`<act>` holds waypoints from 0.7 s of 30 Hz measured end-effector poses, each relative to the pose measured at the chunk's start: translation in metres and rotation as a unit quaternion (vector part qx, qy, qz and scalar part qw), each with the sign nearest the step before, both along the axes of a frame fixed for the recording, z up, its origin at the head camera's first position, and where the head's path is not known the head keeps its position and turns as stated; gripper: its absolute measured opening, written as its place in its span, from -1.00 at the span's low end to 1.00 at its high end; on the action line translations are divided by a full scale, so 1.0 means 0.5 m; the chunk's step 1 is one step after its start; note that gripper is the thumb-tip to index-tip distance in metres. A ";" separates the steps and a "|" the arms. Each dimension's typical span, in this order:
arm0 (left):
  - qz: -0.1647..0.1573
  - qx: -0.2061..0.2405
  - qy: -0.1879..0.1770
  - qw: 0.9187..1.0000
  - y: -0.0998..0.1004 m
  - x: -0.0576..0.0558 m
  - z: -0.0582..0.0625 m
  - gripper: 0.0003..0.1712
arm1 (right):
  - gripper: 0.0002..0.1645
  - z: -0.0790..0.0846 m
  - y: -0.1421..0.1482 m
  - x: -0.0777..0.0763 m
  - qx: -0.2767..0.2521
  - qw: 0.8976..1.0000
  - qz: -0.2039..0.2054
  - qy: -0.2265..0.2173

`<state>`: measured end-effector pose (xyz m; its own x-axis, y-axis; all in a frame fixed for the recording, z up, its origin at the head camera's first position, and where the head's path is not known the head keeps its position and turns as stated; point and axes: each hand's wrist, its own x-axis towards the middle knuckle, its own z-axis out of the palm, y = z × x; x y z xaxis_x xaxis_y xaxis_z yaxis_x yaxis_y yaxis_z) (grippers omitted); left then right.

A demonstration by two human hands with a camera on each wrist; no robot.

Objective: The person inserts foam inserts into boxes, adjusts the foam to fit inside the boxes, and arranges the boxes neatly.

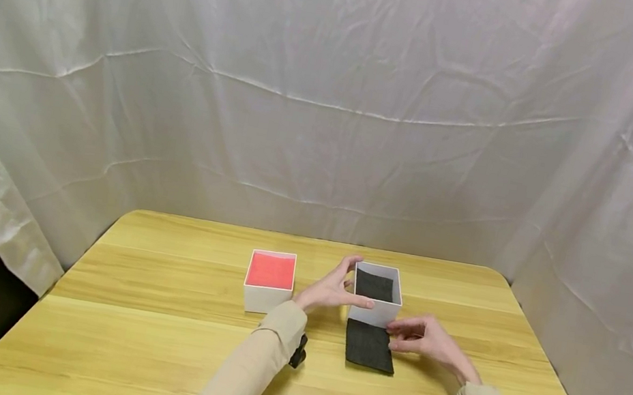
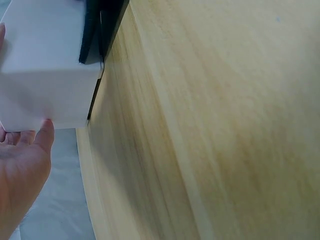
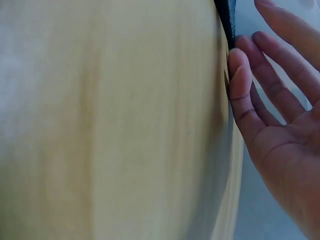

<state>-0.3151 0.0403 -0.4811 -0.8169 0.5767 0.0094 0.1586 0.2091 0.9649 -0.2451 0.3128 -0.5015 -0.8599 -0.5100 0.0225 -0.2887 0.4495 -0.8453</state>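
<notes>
A white open-topped box [image 1: 375, 312] stands right of the table's middle, with a folded black cloth [image 1: 373, 287] inside. My left hand [image 1: 333, 288] holds this box from its left side, thumb across the front near the rim and fingers toward the back corner. In the left wrist view, a fingertip touches the box's side wall [image 2: 45, 100]. Just in front of the box is a second black square cloth [image 1: 369, 346]. My right hand [image 1: 431, 343] pinches that cloth at its right edge. The right wrist view shows thumb and fingertips at the dark edge.
Another white box [image 1: 266, 299] stands to the left, with a red cloth [image 1: 271, 271] in it. All of this is on a light wooden table [image 1: 143, 350]. Pale curtains [image 1: 323, 157] hang behind and at both sides.
</notes>
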 end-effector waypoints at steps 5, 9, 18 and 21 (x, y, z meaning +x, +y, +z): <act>0.001 -0.001 -0.003 1.000 -0.002 -0.002 0.001 0.16 | -0.57 0.003 -0.021 -0.002 0.064 0.996 -0.006 0.062; -0.001 -0.002 -0.003 1.000 -0.002 -0.003 0.001 0.15 | -0.63 0.005 -0.043 -0.002 0.135 0.986 -0.052 0.079; 0.000 -0.003 -0.002 1.000 -0.003 0.004 0.006 0.14 | -0.57 0.015 -0.063 -0.001 0.189 0.976 -0.100 0.048; 0.001 -0.005 -0.003 1.000 -0.003 0.006 0.006 0.15 | -0.59 0.016 -0.058 -0.003 0.177 0.980 -0.086 0.035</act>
